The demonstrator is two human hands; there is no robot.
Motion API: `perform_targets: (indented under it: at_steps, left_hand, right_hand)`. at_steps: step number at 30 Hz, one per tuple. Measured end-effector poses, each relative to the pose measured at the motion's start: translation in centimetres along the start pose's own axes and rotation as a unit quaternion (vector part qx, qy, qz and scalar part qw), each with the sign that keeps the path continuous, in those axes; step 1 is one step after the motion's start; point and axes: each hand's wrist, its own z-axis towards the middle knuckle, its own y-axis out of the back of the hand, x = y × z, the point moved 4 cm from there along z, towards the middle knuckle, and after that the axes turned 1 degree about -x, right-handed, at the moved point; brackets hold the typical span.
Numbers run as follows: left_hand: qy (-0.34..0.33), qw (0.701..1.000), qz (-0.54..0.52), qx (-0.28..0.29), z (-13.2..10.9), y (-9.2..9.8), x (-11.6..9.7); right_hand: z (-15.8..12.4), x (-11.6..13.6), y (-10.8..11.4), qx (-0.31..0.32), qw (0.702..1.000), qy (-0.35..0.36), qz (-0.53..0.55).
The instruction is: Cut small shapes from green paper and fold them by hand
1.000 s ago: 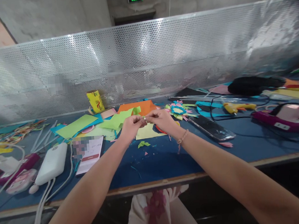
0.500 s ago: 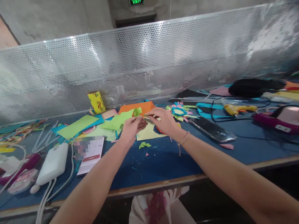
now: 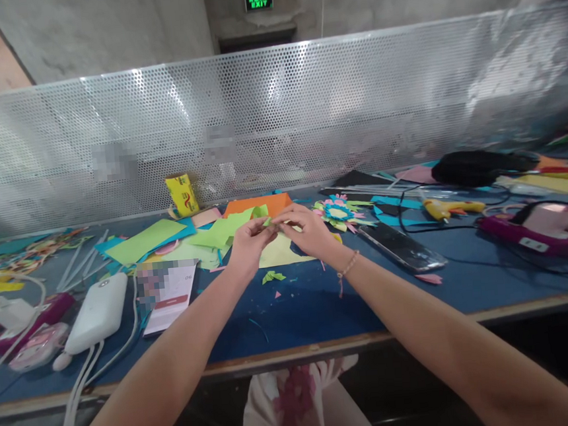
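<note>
Clock positions are taken from the hands, with 12 o'clock away from the person. The left hand [image 3: 252,241] and right hand [image 3: 306,229] are drawn together, thumbs against curled fingers, pinching a small piece [image 3: 268,221]. A little green shows there; the fingers cover the rest, so its shape and fold cannot be confirmed. The piece sits at the meeting of the fingertips, just above a pale yellow sheet [image 3: 287,252].

Handling assessment: light fingertip pressure is judged advisable, since hard pinching could crease or tear so small a piece. One hand should steady it while the other shapes; turning it toward the eyes would aid checking.

Surface: the blue table [image 3: 317,309] is littered. An orange sheet [image 3: 263,205] lies at 12 o'clock, green paper [image 3: 214,236] at 9, and a green scrap [image 3: 273,277] at 6. A layered paper flower [image 3: 338,211] and, farther out, a yellow glue gun [image 3: 445,209] lie at 3; a dark phone [image 3: 403,245] lies nearer 4. A lit phone [image 3: 174,295] is at 8, a yellow packet [image 3: 182,195] at 10.

Room: a perforated metal screen [image 3: 256,122] spans 10 to 2; beyond, an exit sign [image 3: 259,0] glows on concrete at 12.
</note>
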Motion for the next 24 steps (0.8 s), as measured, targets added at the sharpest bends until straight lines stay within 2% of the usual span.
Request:
perform_targets:
  at_steps: [7,13,24]
  left_hand:
    - [0.006,0.998,0.058,0.003,0.0,0.1,0.4]
    - [0.014,0.998,0.052,-0.020,-0.1,0.1,0.5]
    - [0.031,0.996,0.072,-0.037,-0.1,0.1,0.6]
  right_hand:
    - [0.0,-0.3,0.2,-0.020,0.994,-0.091,0.050]
    - [0.1,-0.5,0.1,0.012,0.989,-0.142,0.040]
    - [0.1,-1.1,-0.3,0.048,0.990,-0.131,0.006]
